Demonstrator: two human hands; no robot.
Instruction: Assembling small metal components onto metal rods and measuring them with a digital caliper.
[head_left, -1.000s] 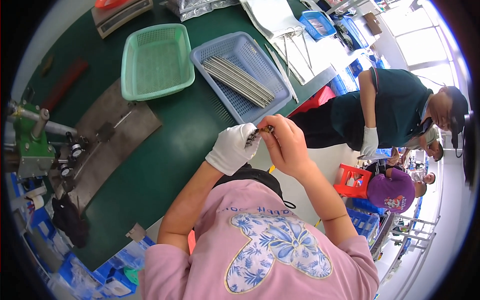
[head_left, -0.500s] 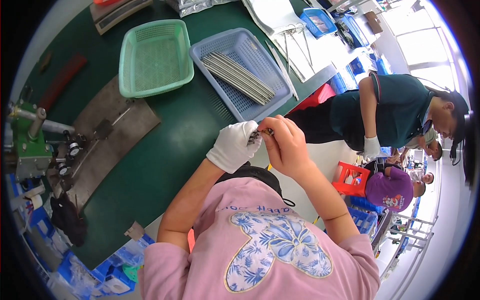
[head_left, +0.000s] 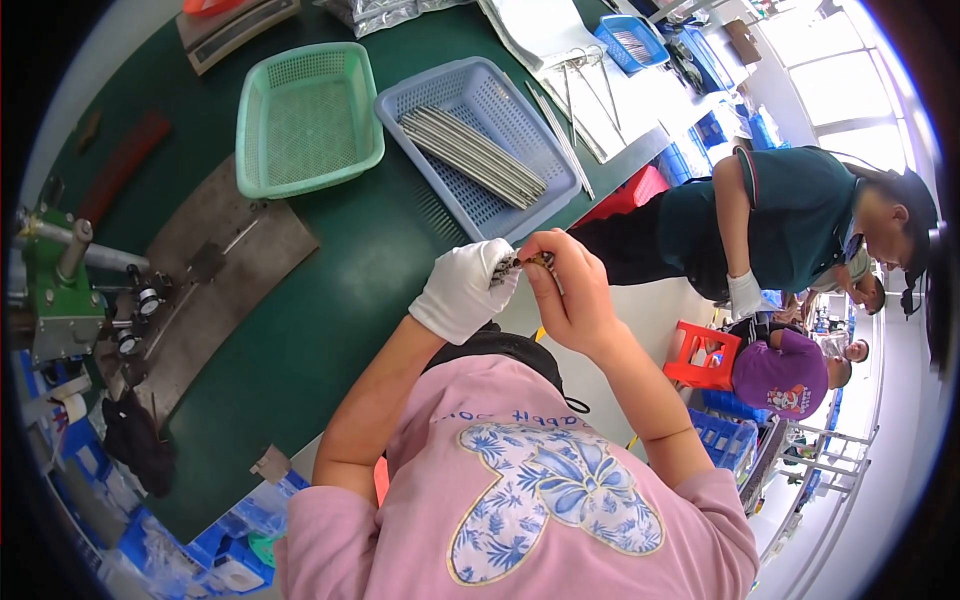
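Note:
In front of my chest, just off the table's near edge, my left hand [head_left: 460, 292], in a white glove, is closed around a small cluster of dark metallic pieces [head_left: 505, 270] whose ends show past the fingers. My bare right hand [head_left: 574, 300] meets it, thumb and forefinger pinching a small brass-coloured piece [head_left: 543, 260] against the cluster. The exact kind of these pieces is too small to make out. Beyond my hands, a blue-grey plastic basket [head_left: 563, 205] holds a bundle of slim metal rods [head_left: 475, 158].
A green basket [head_left: 255, 185] stands on the green table [head_left: 330, 300], left of the rods. Farther left are a metal plate [head_left: 250, 285] and a green fixture with dial gauges [head_left: 65, 305]. Papers [head_left: 600, 110] lie far right. A co-worker [head_left: 790, 215] stands right, near a red stool [head_left: 703, 357].
Both hands stay together at nearly the same spot, with only a slight shift of the fingers. The view has moved a little; the baskets and rods lie as before.

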